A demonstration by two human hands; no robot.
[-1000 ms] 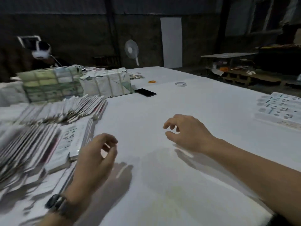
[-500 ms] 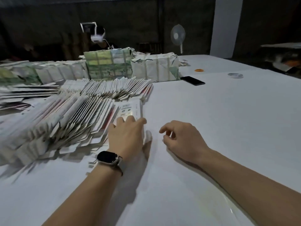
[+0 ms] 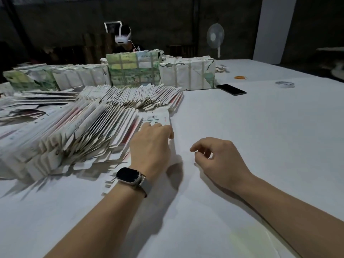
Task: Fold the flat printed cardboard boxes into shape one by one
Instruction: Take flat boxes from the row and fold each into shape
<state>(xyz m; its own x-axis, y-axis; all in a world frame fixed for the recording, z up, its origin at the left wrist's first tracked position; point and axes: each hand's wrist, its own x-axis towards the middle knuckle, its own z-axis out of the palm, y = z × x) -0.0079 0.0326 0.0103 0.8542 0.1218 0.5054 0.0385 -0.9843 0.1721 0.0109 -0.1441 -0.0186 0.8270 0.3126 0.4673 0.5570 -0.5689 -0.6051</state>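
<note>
Now the left hand [image 3: 150, 144] lies palm-down, fingers straight, on the flat printed box [image 3: 158, 118] at the right end of the fanned stack [image 3: 83, 131]. Right hand [image 3: 219, 161], loosely curled and holding nothing, hovers over the white table [image 3: 260, 136].

At centre frame we see the left hand [image 3: 151, 144] lying flat on a flat printed box [image 3: 158, 119] beside the fanned stack [image 3: 89, 131]; the right hand [image 3: 221, 159] hovers loosely curled over the white table [image 3: 260, 138].

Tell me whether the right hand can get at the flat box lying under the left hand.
Probably yes: the right hand hovers empty beside the left hand, whose fingers rest on the flat box; only bare table lies between.
</note>
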